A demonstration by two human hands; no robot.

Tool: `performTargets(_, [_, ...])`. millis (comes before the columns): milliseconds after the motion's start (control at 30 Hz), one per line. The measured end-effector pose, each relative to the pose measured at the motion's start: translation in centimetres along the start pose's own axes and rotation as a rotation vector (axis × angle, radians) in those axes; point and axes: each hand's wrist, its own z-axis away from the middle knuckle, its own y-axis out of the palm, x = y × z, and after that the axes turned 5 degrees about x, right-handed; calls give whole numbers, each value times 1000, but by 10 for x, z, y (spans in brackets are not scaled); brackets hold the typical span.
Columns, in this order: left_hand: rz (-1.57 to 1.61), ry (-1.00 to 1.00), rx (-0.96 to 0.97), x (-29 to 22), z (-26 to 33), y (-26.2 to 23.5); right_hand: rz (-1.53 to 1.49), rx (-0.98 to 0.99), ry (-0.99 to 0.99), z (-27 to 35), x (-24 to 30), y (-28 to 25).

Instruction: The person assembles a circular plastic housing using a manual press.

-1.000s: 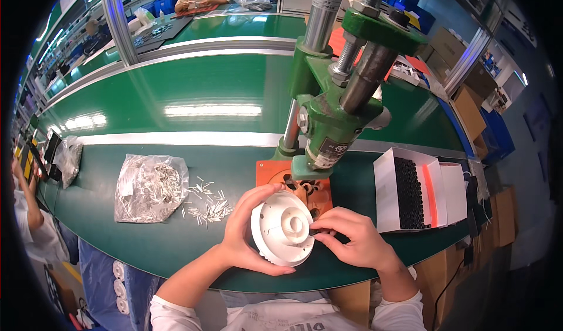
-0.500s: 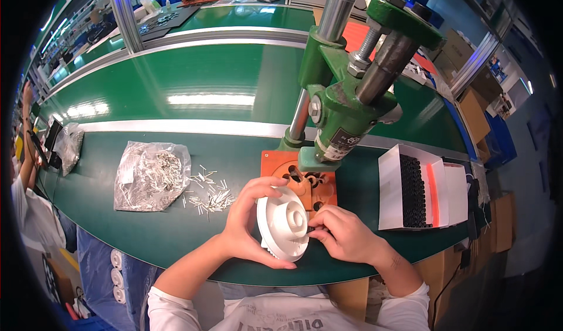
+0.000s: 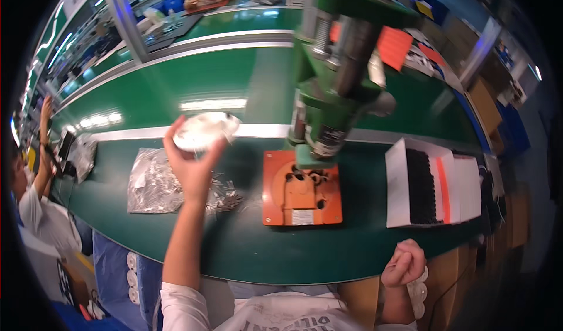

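Raised over the far left of the bench, my left hand grips a white round plastic part by its rim, tilted and blurred by motion. My right hand is at the bench's near right edge with its fingers curled closed; whatever may be inside them is hidden. An orange fixture plate with dark holes lies mid-bench between the hands. Over its back edge stands the green press. Below my left hand are a clear bag of small metal pins and a pile of loose pins.
At the right stands a white box with rows of black parts and an orange strip. White round parts sit below the right edge, others on blue plastic at the left. Two other people work nearby, at the far bench and far left.
My left hand has carried the white round part up, away and left. My right hand has left that part and drawn back to the near right. The orange fixture is now uncovered.
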Motion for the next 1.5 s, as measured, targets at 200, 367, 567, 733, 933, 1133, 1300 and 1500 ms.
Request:
performTargets(200, [-435,-96,-29,111,-94,4,246,-615,222,115,-39,-62])
performTargets(367, [-873,-177,154,224,-155,-47,393,-744,802,256,-112,-141])
performTargets(567, [-1362,129,340,256,-184,-115,163,-326,1298,371,-242,-178])
performTargets(733, [-629,-16,504,172,-98,-61,114,-645,1625,344,-288,-169])
performTargets(933, [-453,35,412,34,20,-34,146,-639,1619,339,-288,-147])
performTargets(1133, [-423,122,376,26,44,-47,241,-693,1575,322,-296,-175])
performTargets(1300, [-305,208,303,21,51,-38,305,-798,1559,317,-301,-192])
performTargets(1500, [-336,481,371,17,63,-5,721,-511,1197,369,-241,-257])
